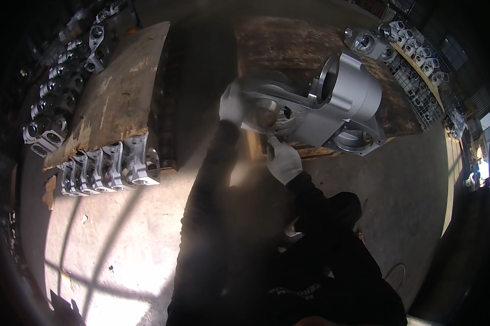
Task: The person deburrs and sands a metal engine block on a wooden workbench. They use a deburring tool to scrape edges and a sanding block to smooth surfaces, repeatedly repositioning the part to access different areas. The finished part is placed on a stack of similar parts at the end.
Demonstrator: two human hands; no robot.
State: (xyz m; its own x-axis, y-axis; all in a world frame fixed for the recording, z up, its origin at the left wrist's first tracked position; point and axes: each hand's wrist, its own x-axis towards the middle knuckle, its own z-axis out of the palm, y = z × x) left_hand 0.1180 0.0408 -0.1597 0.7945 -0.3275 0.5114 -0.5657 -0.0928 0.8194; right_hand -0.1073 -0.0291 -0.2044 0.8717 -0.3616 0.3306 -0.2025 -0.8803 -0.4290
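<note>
A large grey metal casting lies on a dark, worn wooden board. Its wide round cylinder opening faces up and left, and a flat arm with a ring-shaped end reaches toward me. My left hand, in a white glove, grips the left end of this arm; its fingers are partly hidden behind the rim. My right hand, gloved too, is closed at the near edge of the ring-shaped end. Its fingertips are pressed together there, and whatever is between them is too small to make out.
To the left, a wooden sheet covers a row of upright metal castings. More castings stand along the far left. Another casting sits behind the board, near wire baskets with several parts above. Sunlight falls on the concrete floor.
</note>
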